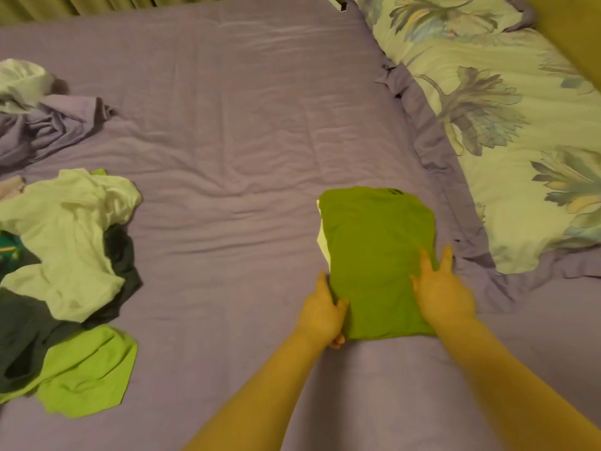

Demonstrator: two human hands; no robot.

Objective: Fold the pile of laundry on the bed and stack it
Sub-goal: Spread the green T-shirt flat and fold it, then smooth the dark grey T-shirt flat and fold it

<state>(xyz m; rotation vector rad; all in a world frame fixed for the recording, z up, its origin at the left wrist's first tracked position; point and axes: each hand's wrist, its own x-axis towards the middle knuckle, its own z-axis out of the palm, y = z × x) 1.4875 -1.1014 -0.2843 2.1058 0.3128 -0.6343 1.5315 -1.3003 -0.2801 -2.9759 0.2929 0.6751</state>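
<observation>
A folded green garment (pixel 374 255) lies flat on the purple bed sheet (pixel 227 157), right of centre. A pale cloth edge (pixel 322 242) shows from under its left side. My left hand (pixel 322 312) grips the garment's near left edge, thumb on top and fingers curled beneath. My right hand (pixel 440 292) rests flat on its near right corner with fingers spread. On the left lies the unfolded pile: a white garment (pixel 68 242), a dark one (pixel 29 333) and a bright green one (pixel 87 369).
A floral pillow (pixel 520 131) with a purple frill lies along the right side, close to the folded garment. A crumpled purple cloth (pixel 48 128) and a white one (pixel 22 79) sit at the far left. Curtains (pixel 81 3) hang behind the bed.
</observation>
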